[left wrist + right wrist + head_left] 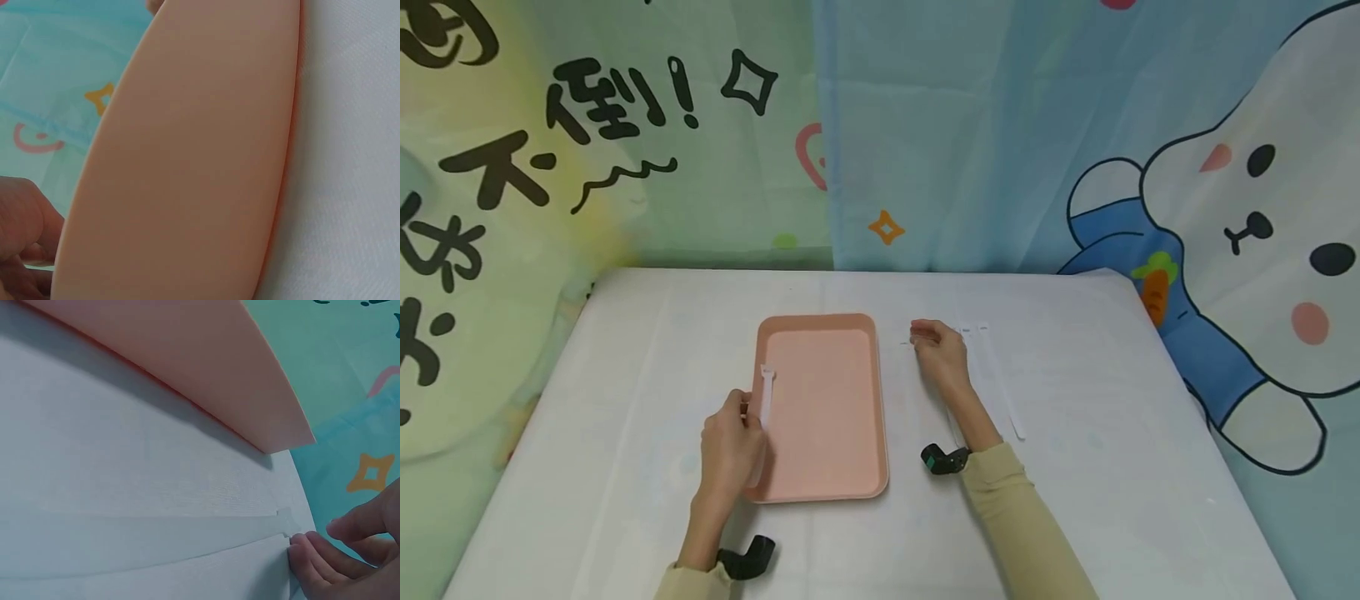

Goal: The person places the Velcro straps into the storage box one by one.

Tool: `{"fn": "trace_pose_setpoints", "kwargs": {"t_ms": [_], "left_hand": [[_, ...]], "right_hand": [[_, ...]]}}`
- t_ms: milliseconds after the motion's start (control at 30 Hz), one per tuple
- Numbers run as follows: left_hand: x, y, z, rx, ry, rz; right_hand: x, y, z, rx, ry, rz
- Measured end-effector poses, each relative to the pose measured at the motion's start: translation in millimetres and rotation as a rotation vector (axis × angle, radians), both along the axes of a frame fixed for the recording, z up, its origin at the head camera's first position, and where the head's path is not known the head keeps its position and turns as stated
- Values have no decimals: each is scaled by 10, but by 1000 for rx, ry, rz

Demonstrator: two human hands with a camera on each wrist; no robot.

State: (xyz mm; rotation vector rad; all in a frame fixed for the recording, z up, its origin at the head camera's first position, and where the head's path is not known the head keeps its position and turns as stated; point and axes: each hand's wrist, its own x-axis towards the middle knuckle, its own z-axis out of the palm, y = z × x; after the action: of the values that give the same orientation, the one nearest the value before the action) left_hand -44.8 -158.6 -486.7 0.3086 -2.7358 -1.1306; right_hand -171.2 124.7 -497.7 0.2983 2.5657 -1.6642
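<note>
A shallow pink tray [823,408] lies on the table, with a long white strip [767,392] with a notched end along its left inner side. My left hand [728,442] is at the tray's left rim, fingers bent and overlapping the strip; I cannot tell whether they pinch it. In the left wrist view the tray's outer wall hides part of that hand [25,231]. To the tray's right, my right hand [942,358] reaches over the table. In the right wrist view its fingertips [300,544] are right at the notched end of another flat white strip [156,540], the thumb apart from them.
More thin white strips [1000,375] lie to the right of my right hand on the white-covered table [1112,467]. A printed cloth [940,133] hangs behind the table's back edge. Both wrists carry a small black camera [945,459].
</note>
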Motion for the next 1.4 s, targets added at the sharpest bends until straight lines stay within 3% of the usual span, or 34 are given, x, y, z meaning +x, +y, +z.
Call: {"fn": "trace_pose_setpoints", "kwargs": {"t_ms": [433, 800, 1067, 1400], "left_hand": [[8, 11, 30, 7, -18, 3], [-7, -17, 5, 7, -11, -1], [19, -13, -24, 21, -13, -11], [-3, -11, -10, 7, 10, -6]], "right_hand": [[-46, -60, -36, 102, -9, 21], [-58, -114, -38, 135, 39, 33], [-14, -57, -9, 37, 62, 1], [-2, 10, 209, -61, 87, -16]]}}
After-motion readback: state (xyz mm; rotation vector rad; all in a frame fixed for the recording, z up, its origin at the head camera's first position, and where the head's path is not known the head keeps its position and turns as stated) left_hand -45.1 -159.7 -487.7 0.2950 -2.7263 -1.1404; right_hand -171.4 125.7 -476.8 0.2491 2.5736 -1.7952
